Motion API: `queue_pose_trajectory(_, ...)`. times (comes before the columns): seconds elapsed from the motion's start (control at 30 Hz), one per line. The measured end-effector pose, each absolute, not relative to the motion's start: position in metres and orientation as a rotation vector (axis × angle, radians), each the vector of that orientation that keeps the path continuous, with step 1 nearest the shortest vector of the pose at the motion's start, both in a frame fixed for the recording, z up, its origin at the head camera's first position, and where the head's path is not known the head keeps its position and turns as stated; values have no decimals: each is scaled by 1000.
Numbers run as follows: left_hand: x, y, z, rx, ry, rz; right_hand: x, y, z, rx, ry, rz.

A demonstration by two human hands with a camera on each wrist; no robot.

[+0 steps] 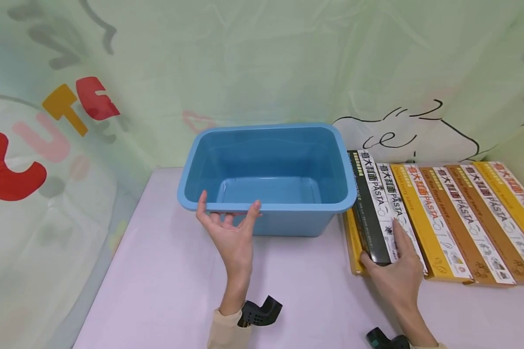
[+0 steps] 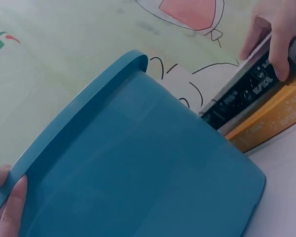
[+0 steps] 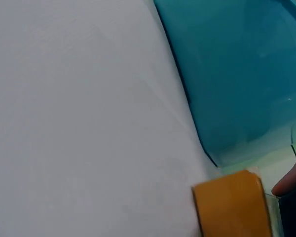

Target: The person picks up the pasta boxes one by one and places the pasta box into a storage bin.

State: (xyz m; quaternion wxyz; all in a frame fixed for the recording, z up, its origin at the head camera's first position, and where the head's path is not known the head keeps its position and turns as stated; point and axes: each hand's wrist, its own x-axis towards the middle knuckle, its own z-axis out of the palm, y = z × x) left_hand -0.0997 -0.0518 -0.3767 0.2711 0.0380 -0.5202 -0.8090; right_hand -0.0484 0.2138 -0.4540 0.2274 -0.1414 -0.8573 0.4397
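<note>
A blue plastic bin stands upright on the table with its inside bare. My left hand holds its front rim, and in the left wrist view the fingers lie on both sides of that rim. To the right, my right hand grips the near end of a black-and-white pasta box, thumb on the left edge and fingers across the white side. The left wrist view has this black box raised slightly at a tilt. A yellow pasta box sits just left of it.
More pasta boxes lie side by side to the right: another black-and-white one, yellow and brown ones. Behind the table hangs a green printed curtain. The bin's right wall is close to the leftmost boxes.
</note>
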Motion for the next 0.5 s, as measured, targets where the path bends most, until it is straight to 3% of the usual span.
queue_pose_trajectory(0.23,-99,-52,-378,93,-1389,-2187,-32,237,-439,-246,-2248,1162)
queue_pose_trajectory(0.5,-100,-51,-379,88,-1367,-2203,-26,253,-393,55,-2188,1148)
